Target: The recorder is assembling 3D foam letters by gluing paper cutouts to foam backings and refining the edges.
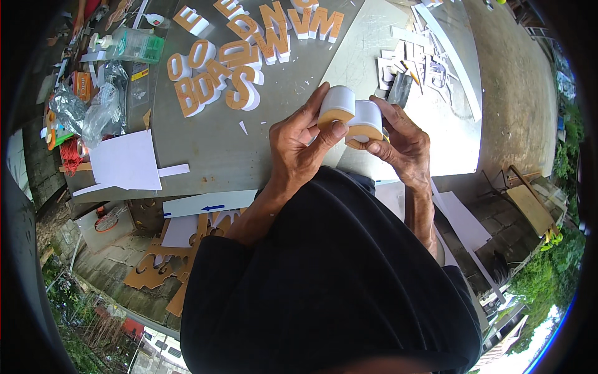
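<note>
In the head view, both hands are partly closed in a pinch on one curved piece with glossy white side walls and a light-brown face (339, 100), raised over the near edge of the grey tabletop (205, 149). The left hand (296, 146) has its fingers along the outer white wall and its thumb by the brown edge; the right hand (408, 146) grips the other end in the same way. Whether the piece is a single part or two parts pressed together, I cannot tell.

Much of the work looks done: a cluster of brown-faced, white-sided block letters (187, 100) sits beyond the left hand, most with their walls apparently on. The held piece already carries white walls along the parts that show, so it seems near completion, though its joints are too small to judge.

What is left is harder to say. A heap of thin white offcut strips (458, 56) lies beyond the right hand, a flat white rectangular sheet (128, 159) rests at the left, and a brown board with letter-shaped cut-outs (149, 265) lies below the tabletop; no bare, unwalled letter can be made out
</note>
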`<state>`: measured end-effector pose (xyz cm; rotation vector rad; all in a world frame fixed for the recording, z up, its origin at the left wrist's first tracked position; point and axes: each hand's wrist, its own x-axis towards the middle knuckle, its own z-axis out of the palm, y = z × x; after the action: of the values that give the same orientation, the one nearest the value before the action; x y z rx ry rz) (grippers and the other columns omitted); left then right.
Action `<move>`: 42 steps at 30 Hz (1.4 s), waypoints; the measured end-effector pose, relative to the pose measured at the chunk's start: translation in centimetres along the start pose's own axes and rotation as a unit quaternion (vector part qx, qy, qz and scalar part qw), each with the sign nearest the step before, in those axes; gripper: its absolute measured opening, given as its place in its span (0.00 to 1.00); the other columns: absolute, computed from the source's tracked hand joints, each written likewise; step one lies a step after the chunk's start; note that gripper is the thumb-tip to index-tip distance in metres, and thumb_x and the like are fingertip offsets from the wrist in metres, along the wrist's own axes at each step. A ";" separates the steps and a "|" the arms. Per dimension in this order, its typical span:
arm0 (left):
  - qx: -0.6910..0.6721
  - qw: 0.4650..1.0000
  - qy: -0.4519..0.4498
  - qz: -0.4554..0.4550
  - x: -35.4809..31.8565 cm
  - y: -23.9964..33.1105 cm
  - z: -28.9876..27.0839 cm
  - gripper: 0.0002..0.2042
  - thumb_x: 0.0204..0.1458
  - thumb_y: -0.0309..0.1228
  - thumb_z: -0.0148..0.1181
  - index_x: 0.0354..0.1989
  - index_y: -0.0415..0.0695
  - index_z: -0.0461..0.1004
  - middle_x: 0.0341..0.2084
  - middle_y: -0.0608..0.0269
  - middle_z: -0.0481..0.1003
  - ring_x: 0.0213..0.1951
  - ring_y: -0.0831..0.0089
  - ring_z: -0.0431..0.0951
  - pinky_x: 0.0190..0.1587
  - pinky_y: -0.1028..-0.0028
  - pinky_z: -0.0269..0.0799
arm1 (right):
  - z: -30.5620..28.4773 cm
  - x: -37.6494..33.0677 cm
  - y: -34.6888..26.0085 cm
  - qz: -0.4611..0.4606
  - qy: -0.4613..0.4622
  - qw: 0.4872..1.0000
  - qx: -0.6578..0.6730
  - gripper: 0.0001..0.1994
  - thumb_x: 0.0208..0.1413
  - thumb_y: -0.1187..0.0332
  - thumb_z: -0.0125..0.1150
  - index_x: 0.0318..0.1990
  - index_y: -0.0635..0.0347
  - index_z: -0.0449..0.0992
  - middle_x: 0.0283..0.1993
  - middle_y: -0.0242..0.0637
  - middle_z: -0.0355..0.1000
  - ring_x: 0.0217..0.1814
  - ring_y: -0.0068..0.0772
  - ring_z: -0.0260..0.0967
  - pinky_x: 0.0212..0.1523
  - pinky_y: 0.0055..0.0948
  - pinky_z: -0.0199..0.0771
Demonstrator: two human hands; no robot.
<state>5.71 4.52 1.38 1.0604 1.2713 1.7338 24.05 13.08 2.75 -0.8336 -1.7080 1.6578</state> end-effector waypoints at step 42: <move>-0.125 0.983 0.062 -0.119 -0.5 -1.1 -0.9 0.23 0.58 0.31 0.63 0.58 0.28 0.69 0.47 0.45 0.76 0.50 0.63 0.78 0.53 0.67 0.77 | 1.4 -0.7 -0.5 0.013 0.010 0.985 -0.171 0.41 0.33 0.56 0.80 0.59 0.60 0.73 0.39 0.40 0.77 0.37 0.31 0.76 0.43 0.33 0.80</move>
<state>5.22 4.03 0.09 0.6372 1.1655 1.7403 23.32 11.64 3.17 -1.0289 -2.0078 1.3860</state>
